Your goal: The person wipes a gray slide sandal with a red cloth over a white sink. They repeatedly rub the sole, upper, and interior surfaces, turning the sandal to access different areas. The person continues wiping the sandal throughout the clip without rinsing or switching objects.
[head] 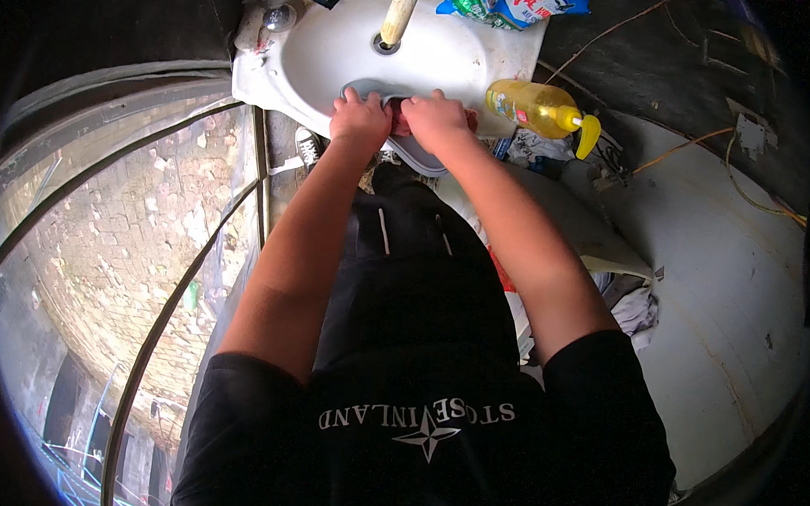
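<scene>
At the front of a white washbasin (305,55), a grey rimmed object (418,154), perhaps a shallow plastic container, lies across the edge. My left hand (361,120) grips its left side, fingers towards the bowl. Dark red material (398,115), seemingly cloth, shows between my hands and past the right one. My right hand (438,120) is closed over this material, knuckles up. My palms and the underside of the grey object are hidden. Above the drain (387,45) extends a pale, worn spout (400,15).
A yellow pump bottle (534,107) lies on the basin's right corner. Behind it is a blue and green plastic packet (510,6). A round metal knob (279,18) sits at the back left. Dark-framed glass (258,147) runs along the left; loose wires (683,149) cross on the right.
</scene>
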